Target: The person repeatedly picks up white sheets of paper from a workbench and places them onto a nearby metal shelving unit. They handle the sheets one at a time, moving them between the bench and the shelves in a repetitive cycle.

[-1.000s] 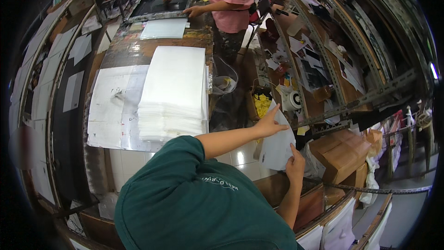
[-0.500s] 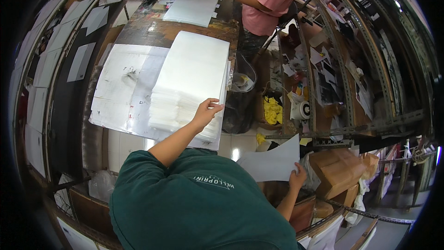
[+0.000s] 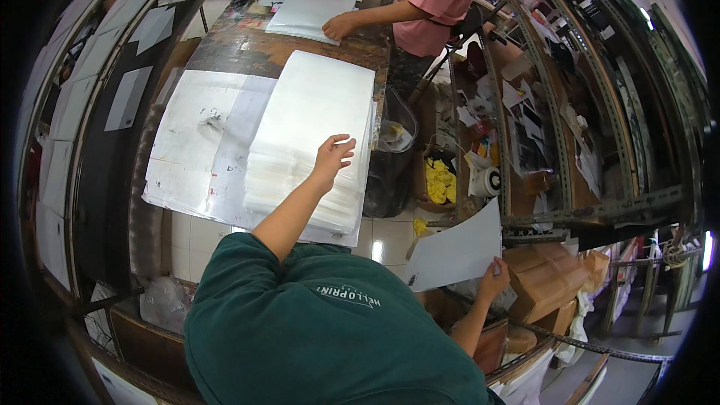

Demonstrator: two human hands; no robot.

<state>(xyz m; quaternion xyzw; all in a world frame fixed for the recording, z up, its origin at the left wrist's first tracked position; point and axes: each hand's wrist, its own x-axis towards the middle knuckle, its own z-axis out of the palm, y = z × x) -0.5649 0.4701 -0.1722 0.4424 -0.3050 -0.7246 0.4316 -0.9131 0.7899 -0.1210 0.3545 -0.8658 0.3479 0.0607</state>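
White sheet (image 3: pixel 460 249), head view: right of paper stack (image 3: pixel 319 94), near cardboard box (image 3: pixel 551 277), edge pinched in right hand (image 3: pixel 494 280). Left hand (image 3: pixel 333 159) over stack, fingers apart, holding nothing; contact unclear. Pinch lightly at 1 edge, avoid creasing, avoid touching small dark mark (image 3: pixel 412 280).

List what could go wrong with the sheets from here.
1. The loose white sheet is held only near one edge by the right hand, so it might bend, crease or slip.
2. Cardboard boxes appear close to that hand; the sheet could catch on them, though the gap is hard to judge.
3. The left hand is over the stack of white sheets; a brush could shift the uneven layers.
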